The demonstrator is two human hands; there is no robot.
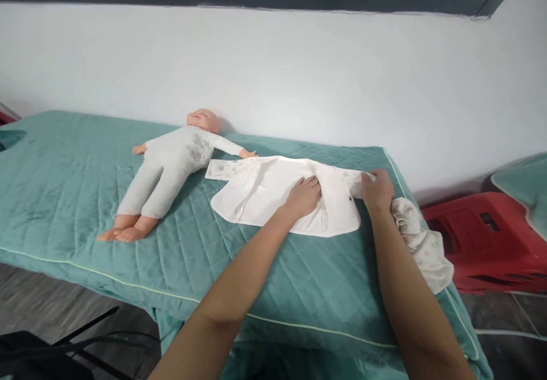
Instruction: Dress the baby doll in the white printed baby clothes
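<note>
A white baby shirt (273,189) with small prints on its sleeves lies spread open on the green quilted cover. My left hand (304,196) rests flat on the inside of the shirt, fingers stretched out. At the shirt's right end, my right hand (378,191) pinches the cuff of the printed sleeve (352,182). A baby doll (175,152) in a pale cloth body lies on its back to the left, one hand close to the shirt's left sleeve. Beside my right forearm is a crumpled printed white cloth (421,243).
The green quilted cover (68,197) drapes over the bed's front edge. A white wall (299,72) stands behind. On the right is a red plastic object (491,237), partly under another green cloth (523,183). A black thin-legged object (47,354) stands at the lower left.
</note>
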